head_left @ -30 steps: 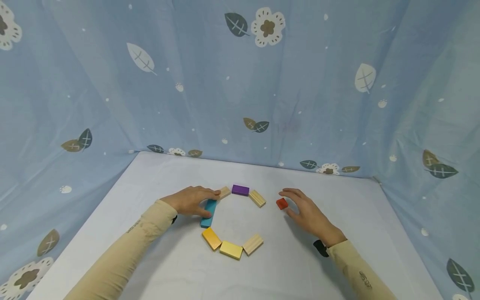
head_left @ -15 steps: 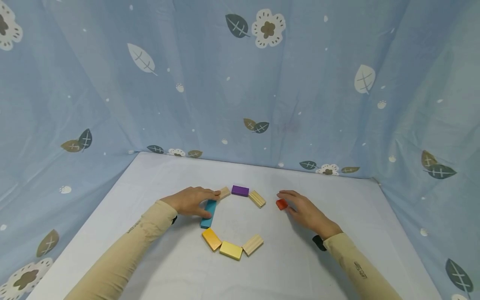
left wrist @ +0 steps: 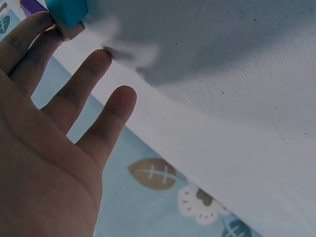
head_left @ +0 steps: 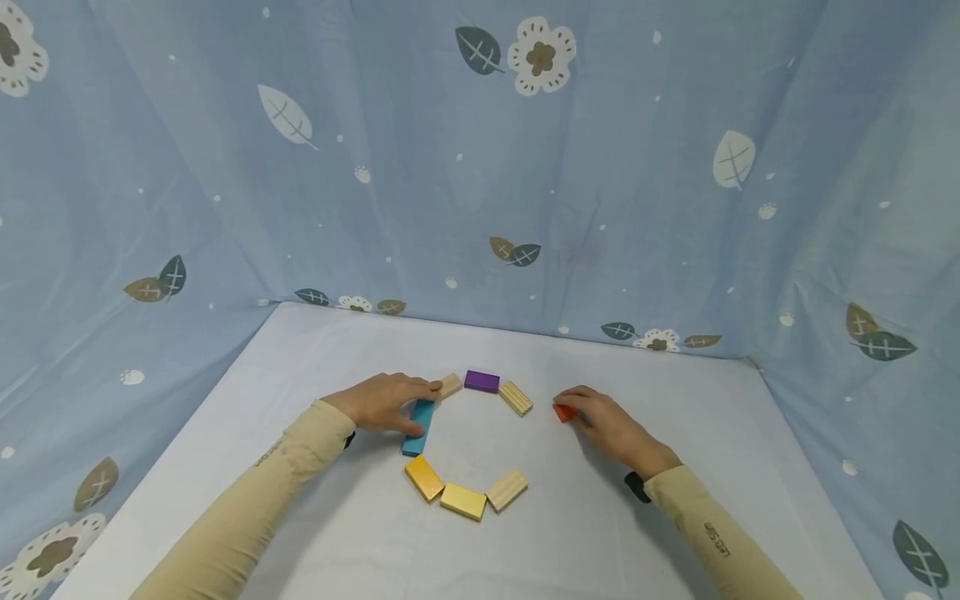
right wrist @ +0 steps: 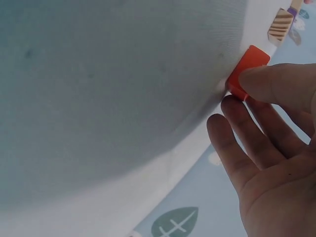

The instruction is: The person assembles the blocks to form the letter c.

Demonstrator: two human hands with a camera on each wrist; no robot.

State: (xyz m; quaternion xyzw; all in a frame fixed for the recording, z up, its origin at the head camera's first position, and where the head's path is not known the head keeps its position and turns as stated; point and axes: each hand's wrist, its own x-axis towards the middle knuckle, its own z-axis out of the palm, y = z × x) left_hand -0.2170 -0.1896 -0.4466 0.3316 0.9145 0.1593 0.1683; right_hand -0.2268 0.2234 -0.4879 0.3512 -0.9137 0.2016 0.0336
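In the head view, my left hand (head_left: 382, 402) lies over a teal block (head_left: 418, 433) on the left of a curve of blocks. Its thumb touches the teal block and its fingertips reach a plain wooden block (head_left: 450, 385). The left wrist view has those fingers fairly straight, close to the teal block (left wrist: 69, 10) and the wood beneath. On the right, my right hand (head_left: 607, 425) pinches a red block (head_left: 564, 412) between thumb and fingers. The right wrist view shows the thumb across the red block (right wrist: 249, 64), with two fingers free of it.
A purple block (head_left: 482, 382) and a grooved wooden block (head_left: 516, 398) continue the curve at the back. An orange block (head_left: 424, 477), a yellow block (head_left: 462, 501) and a wooden block (head_left: 507, 490) lie in front on the white table (head_left: 315, 533). A blue curtain (head_left: 420, 183) stands behind.
My right hand has closed in over the red block, its fingers now covering more of it. The left hand and the other blocks look unmoved.
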